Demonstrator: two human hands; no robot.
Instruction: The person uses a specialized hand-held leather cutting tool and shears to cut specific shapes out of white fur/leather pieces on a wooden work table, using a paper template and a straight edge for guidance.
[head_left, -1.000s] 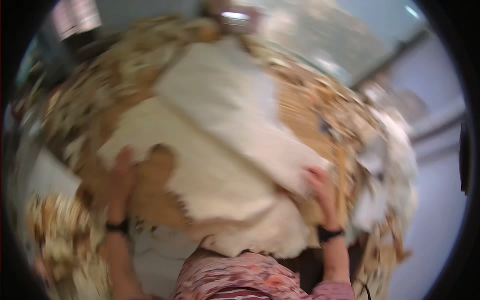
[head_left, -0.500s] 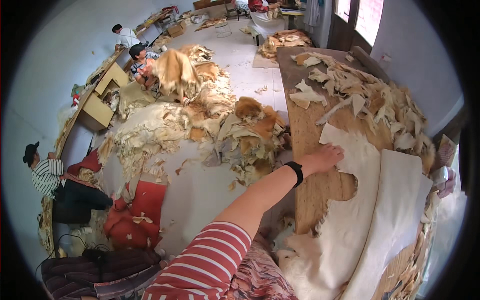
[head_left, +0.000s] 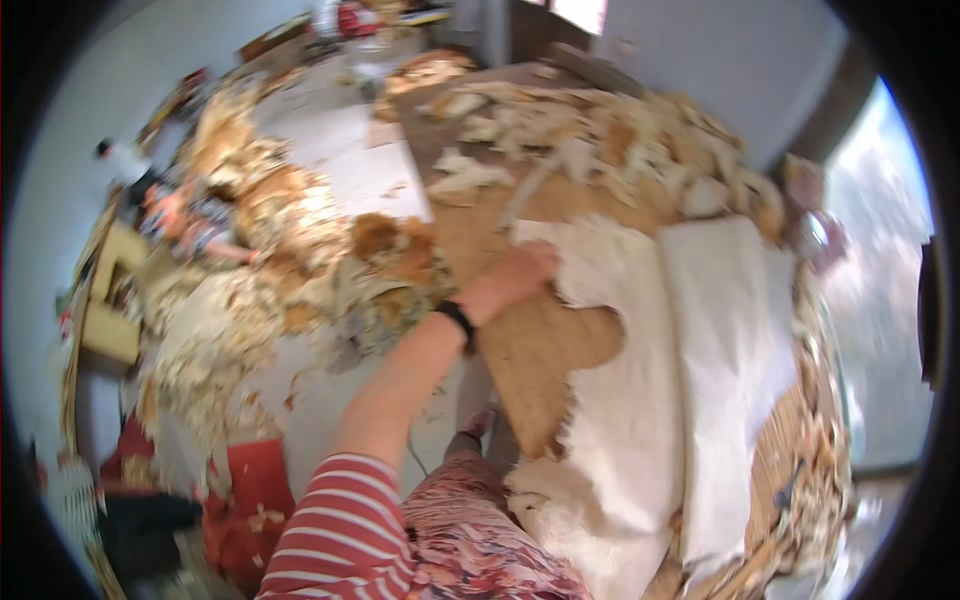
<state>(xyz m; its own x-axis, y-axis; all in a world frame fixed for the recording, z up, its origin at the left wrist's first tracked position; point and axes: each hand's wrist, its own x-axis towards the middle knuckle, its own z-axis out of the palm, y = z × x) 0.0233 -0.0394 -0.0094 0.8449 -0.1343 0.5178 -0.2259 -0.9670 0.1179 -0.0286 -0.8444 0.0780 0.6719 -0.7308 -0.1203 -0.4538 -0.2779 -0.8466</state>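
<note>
My left hand (head_left: pixel 527 262) reaches to the upper left edge of a pale hide (head_left: pixel 620 390), which has a ragged rim and a rounded notch. Its fingers touch that edge but are blurred, so their grip is unclear. Beside that hide, on the right, lies a long whitish piece (head_left: pixel 715 380). Both rest on a wooden board (head_left: pixel 515 370), with loose pale scraps (head_left: pixel 570 130) heaped at its far end. My right hand is out of view.
To the left, piles of tan fur and scraps (head_left: pixel 290 210) cover much of the floor. A person (head_left: pixel 190 215) sits among them beside tan boxes (head_left: pixel 110 310). Red material (head_left: pixel 250 510) lies lower left. A bright window (head_left: pixel 875 270) is at right.
The view has turned sharply since a second ago, when both my hands showed on the hides; my right hand has left view. My left hand stays at the hide's upper left edge.
</note>
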